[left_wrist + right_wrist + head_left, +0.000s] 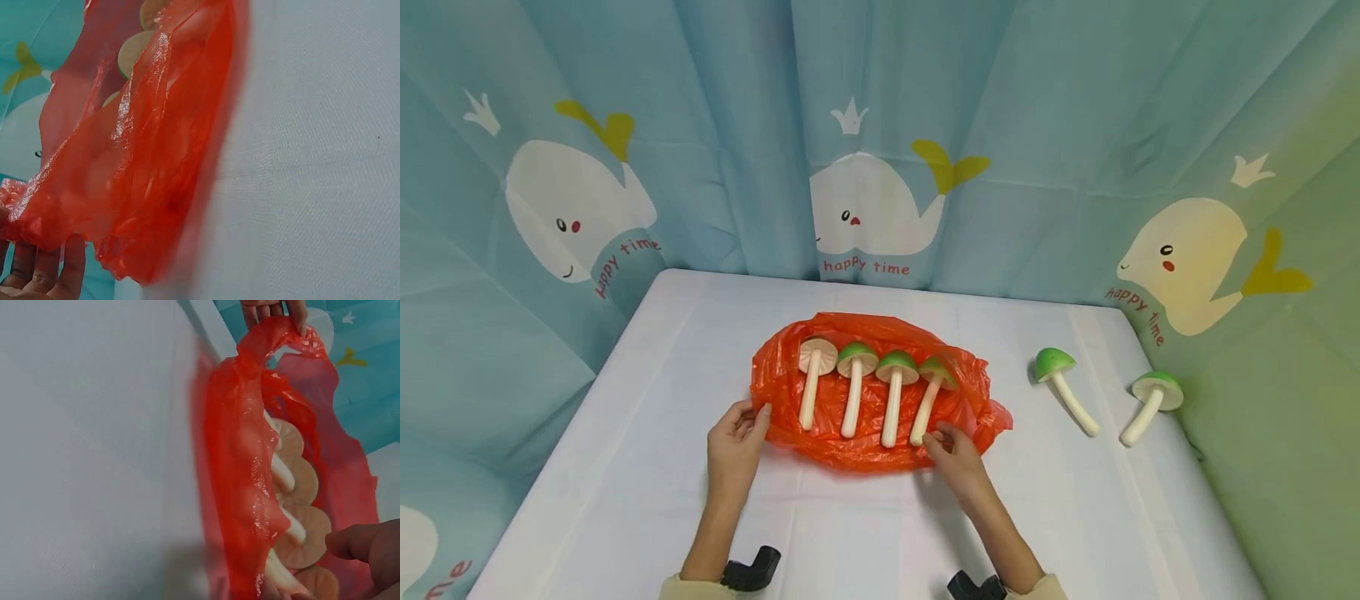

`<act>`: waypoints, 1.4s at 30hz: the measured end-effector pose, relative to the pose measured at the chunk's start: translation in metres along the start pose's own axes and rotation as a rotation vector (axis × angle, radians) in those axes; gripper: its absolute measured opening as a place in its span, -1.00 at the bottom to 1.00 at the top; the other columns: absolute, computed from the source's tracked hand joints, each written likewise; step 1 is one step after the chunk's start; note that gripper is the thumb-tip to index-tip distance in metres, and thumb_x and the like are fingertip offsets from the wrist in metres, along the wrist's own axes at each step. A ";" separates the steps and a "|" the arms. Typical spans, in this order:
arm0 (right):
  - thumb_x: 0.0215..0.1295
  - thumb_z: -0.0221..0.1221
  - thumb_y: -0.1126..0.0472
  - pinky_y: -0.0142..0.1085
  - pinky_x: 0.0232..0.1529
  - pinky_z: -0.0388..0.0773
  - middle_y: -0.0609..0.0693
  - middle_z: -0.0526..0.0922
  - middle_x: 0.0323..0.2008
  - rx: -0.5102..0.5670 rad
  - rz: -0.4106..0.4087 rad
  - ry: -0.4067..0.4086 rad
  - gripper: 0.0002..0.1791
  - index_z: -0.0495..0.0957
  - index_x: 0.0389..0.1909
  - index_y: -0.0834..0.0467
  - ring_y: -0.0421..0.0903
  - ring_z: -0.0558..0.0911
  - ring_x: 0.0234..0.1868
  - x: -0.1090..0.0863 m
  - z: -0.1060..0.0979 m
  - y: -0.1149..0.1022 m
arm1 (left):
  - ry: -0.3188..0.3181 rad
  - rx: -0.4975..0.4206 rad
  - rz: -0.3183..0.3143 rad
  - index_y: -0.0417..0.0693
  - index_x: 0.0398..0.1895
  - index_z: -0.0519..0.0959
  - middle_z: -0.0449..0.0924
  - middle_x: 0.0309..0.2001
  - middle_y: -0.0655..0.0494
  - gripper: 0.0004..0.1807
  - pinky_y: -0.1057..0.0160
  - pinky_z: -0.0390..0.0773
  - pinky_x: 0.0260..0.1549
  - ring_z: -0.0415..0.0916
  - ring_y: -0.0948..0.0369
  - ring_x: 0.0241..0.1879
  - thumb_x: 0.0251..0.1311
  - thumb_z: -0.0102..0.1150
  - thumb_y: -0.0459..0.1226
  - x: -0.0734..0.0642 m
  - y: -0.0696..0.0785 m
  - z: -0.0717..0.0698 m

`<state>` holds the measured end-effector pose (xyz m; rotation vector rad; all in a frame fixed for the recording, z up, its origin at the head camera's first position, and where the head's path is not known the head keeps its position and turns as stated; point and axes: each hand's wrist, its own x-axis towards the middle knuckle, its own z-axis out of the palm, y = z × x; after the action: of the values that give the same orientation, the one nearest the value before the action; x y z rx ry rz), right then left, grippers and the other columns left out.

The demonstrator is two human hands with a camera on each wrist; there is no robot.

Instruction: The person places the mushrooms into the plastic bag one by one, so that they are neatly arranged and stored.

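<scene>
Toy mushrooms [892, 400] with pale stems lie side by side in the mouth of a crumpled red plastic bag [827, 457]; green shows on several caps, and the leftmost presents its pale underside. My left hand [737, 446] pinches the bag's left edge, the film lifted between thumb and fingers in the right wrist view. At the bag's front right, my right hand [958, 462] has its fingertips at the stem end of the rightmost toy mushroom [928, 404]. Its thumb [350, 542] extends apart from the fingers in the right wrist view; those fingers are mostly cut off there.
To the right of the bag, two more green-capped mushrooms [1067, 392] [1152, 404] lie on the white tabletop [625, 467]. A blue curtain [737, 125] with whale prints hangs behind and around the table. Black wrist mounts [752, 568] show at both wrists.
</scene>
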<state>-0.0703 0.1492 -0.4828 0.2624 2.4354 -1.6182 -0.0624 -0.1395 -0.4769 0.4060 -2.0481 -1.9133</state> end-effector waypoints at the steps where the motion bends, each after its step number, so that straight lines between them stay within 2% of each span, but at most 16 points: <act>1: 0.32 0.12 0.17 -0.15 -0.07 0.52 0.23 0.51 -0.04 -0.013 -0.007 0.014 -0.44 0.30 0.16 0.50 0.11 0.48 -0.03 -0.002 -0.001 -0.001 | 0.001 0.002 -0.003 -0.45 -0.15 0.50 0.52 -0.26 -0.21 -0.77 0.52 0.54 -0.35 0.50 0.37 -0.34 0.22 0.16 -0.40 0.000 0.000 0.000; 4: 0.33 0.13 0.15 -0.07 0.02 0.48 0.22 0.49 0.01 -0.038 -0.039 0.053 -0.44 0.30 0.19 0.46 0.15 0.47 0.03 -0.008 -0.004 -0.004 | 0.005 0.006 -0.006 -0.45 -0.14 0.50 0.51 -0.26 -0.22 -0.76 0.53 0.53 -0.35 0.50 0.36 -0.34 0.22 0.17 -0.40 -0.001 0.001 0.000; 7: 0.35 0.11 0.17 -0.14 0.00 0.49 0.18 0.52 -0.02 -0.045 -0.083 0.075 -0.51 0.35 0.18 0.41 0.10 0.50 0.00 -0.013 -0.009 -0.009 | 0.005 0.018 -0.005 -0.47 -0.14 0.50 0.52 -0.25 -0.23 -0.76 0.54 0.52 -0.34 0.50 0.37 -0.33 0.21 0.16 -0.42 -0.002 0.004 0.000; 11: 0.36 0.11 0.16 -0.29 -0.10 0.55 0.20 0.55 -0.06 0.058 -0.157 0.052 -0.58 0.43 0.12 0.35 0.07 0.56 -0.07 -0.019 -0.018 -0.012 | -0.009 0.038 0.013 -0.53 -0.18 0.49 0.52 -0.28 -0.25 -0.79 0.56 0.51 -0.37 0.49 0.36 -0.36 0.21 0.14 -0.47 -0.009 0.022 0.001; 13: 0.37 0.10 0.16 -0.30 -0.16 0.58 0.23 0.57 -0.10 0.134 -0.199 0.047 -0.62 0.47 0.07 0.35 0.08 0.58 -0.11 -0.021 -0.024 -0.013 | -0.015 0.040 0.013 -0.54 -0.20 0.49 0.52 -0.30 -0.26 -0.81 0.56 0.51 -0.39 0.50 0.33 -0.37 0.21 0.13 -0.48 -0.011 0.031 0.002; 16: 0.39 0.06 0.20 -0.28 -0.27 0.61 0.19 0.61 -0.22 0.220 -0.285 0.082 -0.70 0.50 -0.04 0.35 0.07 0.61 -0.20 -0.023 -0.035 -0.012 | -0.023 0.037 0.002 -0.51 -0.17 0.50 0.53 -0.28 -0.25 -0.79 0.55 0.51 -0.38 0.49 0.33 -0.36 0.21 0.14 -0.46 -0.008 0.023 0.003; 21: 0.43 0.00 0.25 -0.34 -0.46 0.59 0.19 0.58 -0.37 0.337 -0.369 0.244 -0.71 0.49 -0.14 0.45 -0.02 0.59 -0.39 -0.019 -0.060 -0.008 | -0.021 0.063 -0.029 -0.43 -0.11 0.52 0.54 -0.22 -0.20 -0.75 0.56 0.51 -0.33 0.48 0.36 -0.32 0.23 0.17 -0.37 -0.001 -0.001 0.003; 23: 0.42 0.01 0.22 -0.38 -0.49 0.57 0.18 0.57 -0.38 0.345 -0.380 0.319 -0.69 0.49 -0.14 0.45 -0.06 0.58 -0.42 -0.012 -0.072 -0.002 | -0.021 0.075 -0.038 -0.41 -0.10 0.52 0.54 -0.20 -0.19 -0.73 0.57 0.50 -0.32 0.48 0.36 -0.31 0.23 0.18 -0.35 -0.002 -0.005 0.003; 24: 0.42 0.02 0.21 -0.39 -0.48 0.57 0.17 0.57 -0.38 0.381 -0.414 0.325 -0.69 0.51 -0.14 0.43 -0.07 0.58 -0.42 -0.002 -0.080 0.014 | -0.018 0.081 -0.042 -0.39 -0.10 0.52 0.54 -0.20 -0.18 -0.73 0.57 0.50 -0.31 0.48 0.35 -0.31 0.23 0.18 -0.34 -0.002 -0.006 0.003; 29: 0.39 0.05 0.07 -0.49 -0.43 0.55 0.13 0.58 -0.32 0.182 -0.371 0.435 -0.66 0.56 -0.09 0.27 -0.25 0.57 -0.37 0.021 -0.116 0.053 | -0.009 0.097 -0.046 -0.38 -0.12 0.52 0.54 -0.21 -0.19 -0.74 0.57 0.50 -0.30 0.48 0.33 -0.31 0.24 0.18 -0.33 -0.006 -0.007 0.002; 30: 0.38 0.06 0.06 -0.51 -0.43 0.54 0.14 0.59 -0.29 0.131 -0.339 0.459 -0.66 0.56 -0.08 0.25 -0.27 0.56 -0.35 0.024 -0.122 0.059 | -0.008 0.104 -0.044 -0.38 -0.12 0.52 0.54 -0.21 -0.19 -0.75 0.57 0.50 -0.30 0.49 0.33 -0.31 0.24 0.17 -0.34 -0.006 -0.008 0.002; 31: 0.38 0.05 0.04 -0.53 -0.44 0.52 0.17 0.59 -0.28 0.025 -0.274 0.495 -0.63 0.55 -0.06 0.26 -0.26 0.56 -0.35 0.019 -0.125 0.054 | -0.007 0.107 -0.044 -0.39 -0.13 0.52 0.54 -0.21 -0.20 -0.76 0.57 0.50 -0.30 0.49 0.33 -0.31 0.24 0.17 -0.35 -0.007 -0.008 0.002; 33: 0.38 0.03 0.04 -0.53 -0.41 0.49 0.16 0.61 -0.22 -0.089 -0.200 0.518 -0.63 0.54 -0.02 0.23 -0.20 0.55 -0.29 0.020 -0.135 0.059 | -0.004 0.110 -0.050 -0.38 -0.14 0.53 0.54 -0.22 -0.19 -0.77 0.56 0.50 -0.30 0.49 0.33 -0.32 0.24 0.17 -0.36 -0.009 -0.008 0.002; 36: 0.41 -0.03 0.05 -0.36 -0.30 0.49 0.24 0.58 -0.10 -0.250 -0.088 0.512 -0.57 0.47 0.08 0.29 0.00 0.54 -0.15 0.018 -0.145 0.054 | -0.002 0.110 -0.056 -0.38 -0.14 0.53 0.54 -0.22 -0.19 -0.78 0.56 0.51 -0.31 0.49 0.34 -0.33 0.24 0.16 -0.37 -0.010 -0.009 0.002; 39: 0.42 -0.05 0.12 -0.09 -0.14 0.47 0.35 0.51 0.00 -0.325 -0.065 0.474 -0.56 0.40 0.13 0.37 0.20 0.50 -0.02 0.020 -0.154 0.054 | -0.003 0.103 -0.059 -0.38 -0.13 0.53 0.54 -0.21 -0.20 -0.77 0.55 0.51 -0.31 0.49 0.36 -0.32 0.24 0.16 -0.36 -0.008 -0.010 0.002; 42: 0.38 -0.02 0.22 0.10 -0.01 0.40 0.46 0.43 0.03 -0.348 -0.082 0.457 -0.55 0.35 0.14 0.47 0.32 0.44 0.04 0.026 -0.161 0.057 | -0.005 0.112 -0.059 -0.37 -0.13 0.52 0.54 -0.21 -0.20 -0.77 0.56 0.51 -0.31 0.49 0.39 -0.33 0.25 0.16 -0.34 -0.006 -0.010 0.004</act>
<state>-0.0919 0.3205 -0.4799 0.5285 3.0496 -1.2303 -0.0584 -0.1341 -0.4872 0.4935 -2.1756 -1.8396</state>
